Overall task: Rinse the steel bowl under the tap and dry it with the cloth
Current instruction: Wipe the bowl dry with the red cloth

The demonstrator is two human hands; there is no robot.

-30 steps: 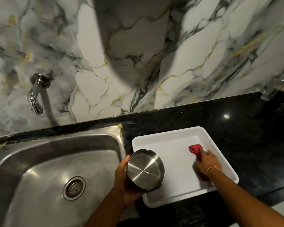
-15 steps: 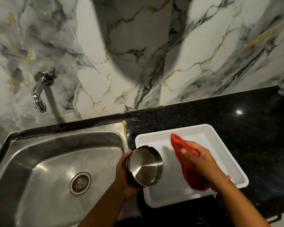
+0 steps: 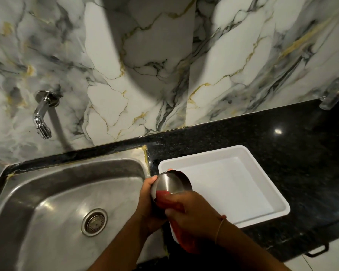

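Note:
The steel bowl (image 3: 169, 183) is held on its side between the sink and the tray, its shiny underside facing me. My left hand (image 3: 148, 202) grips it from the left. Against the bowl's lower part my right hand (image 3: 192, 214) presses the red cloth (image 3: 164, 200); a tail of the cloth hangs below my wrist. The chrome tap (image 3: 41, 116) sticks out of the marble wall at the left, and no water runs from it.
The steel sink (image 3: 57, 202) with its round drain (image 3: 94, 222) fills the lower left. A white tray (image 3: 252, 173) sits on the black counter (image 3: 282, 133) to the right. A clear bottle (image 3: 333, 94) lies at the far right by the wall.
My right hand lifted the red cloth out of the tray and brought it left onto the bowl. My left hand tilted the bowl further onto its side.

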